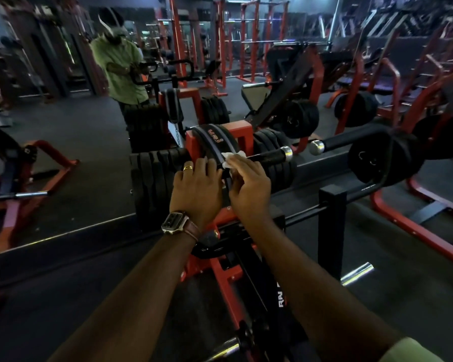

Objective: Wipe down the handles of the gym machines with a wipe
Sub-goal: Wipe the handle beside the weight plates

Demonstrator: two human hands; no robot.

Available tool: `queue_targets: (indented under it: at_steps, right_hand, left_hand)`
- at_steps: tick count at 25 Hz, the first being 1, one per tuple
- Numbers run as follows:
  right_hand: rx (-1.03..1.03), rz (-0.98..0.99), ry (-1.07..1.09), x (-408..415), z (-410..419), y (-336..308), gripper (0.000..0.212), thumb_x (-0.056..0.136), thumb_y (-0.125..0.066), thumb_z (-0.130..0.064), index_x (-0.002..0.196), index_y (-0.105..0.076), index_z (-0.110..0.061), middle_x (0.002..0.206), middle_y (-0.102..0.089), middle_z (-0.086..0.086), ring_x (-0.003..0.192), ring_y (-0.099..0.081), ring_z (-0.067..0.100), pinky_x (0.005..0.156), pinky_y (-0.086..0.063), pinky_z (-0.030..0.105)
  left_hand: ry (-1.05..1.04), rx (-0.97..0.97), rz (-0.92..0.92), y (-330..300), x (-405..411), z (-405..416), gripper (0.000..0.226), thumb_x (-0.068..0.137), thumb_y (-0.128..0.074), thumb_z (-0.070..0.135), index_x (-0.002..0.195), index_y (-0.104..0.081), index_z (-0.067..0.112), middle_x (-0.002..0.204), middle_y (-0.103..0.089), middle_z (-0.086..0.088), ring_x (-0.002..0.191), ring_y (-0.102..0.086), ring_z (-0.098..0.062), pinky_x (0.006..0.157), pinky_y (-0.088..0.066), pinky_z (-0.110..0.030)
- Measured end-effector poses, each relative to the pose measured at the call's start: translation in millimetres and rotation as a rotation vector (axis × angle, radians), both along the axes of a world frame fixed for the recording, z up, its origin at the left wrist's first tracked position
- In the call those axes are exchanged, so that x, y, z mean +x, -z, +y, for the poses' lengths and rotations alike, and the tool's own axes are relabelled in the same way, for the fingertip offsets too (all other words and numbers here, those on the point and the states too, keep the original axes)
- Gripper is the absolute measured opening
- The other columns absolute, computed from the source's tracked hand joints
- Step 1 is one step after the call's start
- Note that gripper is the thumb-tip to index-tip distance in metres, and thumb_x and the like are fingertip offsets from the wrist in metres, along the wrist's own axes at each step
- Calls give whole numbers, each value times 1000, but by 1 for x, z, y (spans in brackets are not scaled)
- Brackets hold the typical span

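Dim gym: dark rubber floor [71,131], red steel racks [246,43] behind, wall mirror [63,82] at left.

Wall mirror [63,142], wt plates [301,118].
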State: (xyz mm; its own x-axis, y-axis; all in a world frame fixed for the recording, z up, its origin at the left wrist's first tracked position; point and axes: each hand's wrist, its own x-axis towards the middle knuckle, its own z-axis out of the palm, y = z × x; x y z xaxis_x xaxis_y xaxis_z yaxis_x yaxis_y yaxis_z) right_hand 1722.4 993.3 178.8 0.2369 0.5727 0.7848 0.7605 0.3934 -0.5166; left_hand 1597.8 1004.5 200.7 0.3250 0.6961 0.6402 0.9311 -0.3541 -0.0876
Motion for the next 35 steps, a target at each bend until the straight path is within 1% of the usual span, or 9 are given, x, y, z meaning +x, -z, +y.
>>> queue_targets:
  at_steps: [2, 5, 9, 14, 18, 22, 27, 30, 35]
  right_hand:
    - [15, -7, -27, 22, 4, -2, 30, 90, -63, 1, 118, -71, -5, 116, -71, 8, 107, -64, 20, 93, -51, 22]
    - [17, 208, 179, 38, 5, -9, 29, 90, -63, 1, 116, -72, -6, 115, -70, 10, 105, -65, 18, 92, -37, 0]
    - [11, 7, -55, 3, -6, 6, 38, 86, -67, 4, 123, -68, -6, 120, -66, 12, 108, -63, 17, 95, -45, 11]
    - [86, 301, 167, 42, 10, 0, 27, 89, -59, 2, 112, -71, -2, 118, -67, 13, 110, -65, 23, 95, -41, 4]
    - [86, 145, 68, 3, -6, 11, 22, 85, -63, 5, 106, -64, -3, 125, -53, 9, 110, -54, 9, 85, -43, 4]
    - [138, 817, 165, 8, 7, 3, 23, 87, -58, 8, 105, -63, -7, 114, -54, 12, 94, -57, 0, 82, -48, 16]
    - [-172, 1706, -391, -9, 6, 5, 26, 94, -49, 8, 93, -64, -14, 91, -68, 13, 82, -64, 21, 84, -54, 36]
    - [-226, 1777, -462, 27, 23, 6, 16, 99, -48, -2, 97, -63, -8, 93, -65, 11, 78, -60, 11, 71, -49, 14]
    - [-500, 1728, -793, 5, 6, 4, 23, 96, -44, 4, 88, -59, -12, 84, -62, 7, 69, -63, 15, 62, -56, 25]
  left_hand:
    - [-7, 49, 35, 6, -1, 2, 38, 104, -35, 34, 124, -54, 8, 115, -59, -13, 99, -56, -33, 75, -47, -45]
    - [8, 150, 148, 14, -1, 5, 45, 101, -44, 32, 137, -47, 5, 126, -55, -16, 108, -54, -35, 83, -46, -48]
    - [45, 184, 231, 18, 4, 8, 59, 94, -47, 36, 141, -42, 2, 133, -54, -16, 120, -50, -31, 96, -43, -48]
    - [42, 261, 184, 19, 8, 7, 43, 100, -40, 23, 137, -47, 2, 124, -58, -16, 112, -53, -32, 96, -44, -45]
    - [47, 267, 151, 14, 11, 7, 45, 97, -29, 22, 134, -50, 6, 119, -59, -16, 107, -56, -32, 92, -46, -44]
    - [42, 281, 131, 19, 11, 10, 43, 104, -30, 29, 136, -48, 7, 121, -58, -16, 110, -53, -32, 94, -45, -46]
    - [39, 260, 117, 21, 11, 13, 44, 101, -47, 31, 138, -47, 7, 123, -58, -16, 109, -54, -33, 94, -44, -47]
    - [33, 253, 95, 23, 13, 13, 44, 104, -43, 35, 139, -47, 8, 125, -57, -15, 108, -54, -32, 96, -41, -46]
    - [51, 231, 92, 22, 13, 13, 46, 102, -43, 33, 141, -45, 9, 128, -57, -15, 110, -54, -33, 96, -41, -46]
